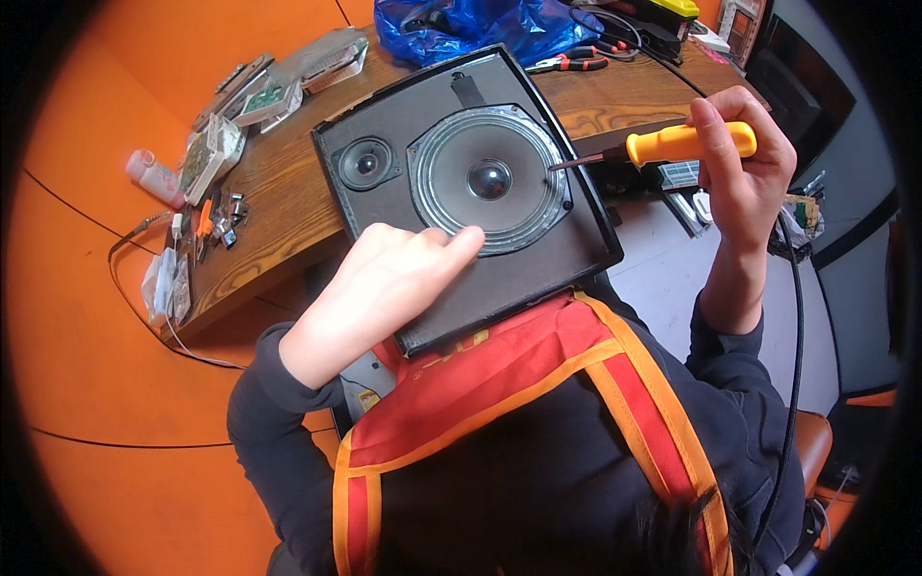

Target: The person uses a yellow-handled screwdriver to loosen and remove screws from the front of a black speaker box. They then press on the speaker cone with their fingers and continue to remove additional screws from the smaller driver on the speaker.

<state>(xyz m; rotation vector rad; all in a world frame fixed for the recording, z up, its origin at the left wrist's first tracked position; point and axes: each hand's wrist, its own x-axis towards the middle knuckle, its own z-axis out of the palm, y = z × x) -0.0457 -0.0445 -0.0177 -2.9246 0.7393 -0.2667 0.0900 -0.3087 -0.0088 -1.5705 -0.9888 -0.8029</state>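
Observation:
A black speaker box [567, 252] leans across my lap and the table edge, its front facing up. A large round woofer [451, 182] and a small tweeter [365, 164] are set in it. My right hand [744, 163] grips a screwdriver [672, 145] by its yellow handle. The shaft points left, its tip over the woofer's right rim; whether it touches cannot be told. At the woofer's lower left edge rests my left hand [408, 264], fingers curled and thumb along the rim. What its fingers hold, if anything, is hidden.
Red-handled pliers [576, 63] and a blue plastic bag [480, 29] lie on the wooden table [279, 192] behind the box. Circuit boards [206, 158], a pinkish bottle [154, 176] and small tools stand at left. A black cable [797, 317] hangs at right.

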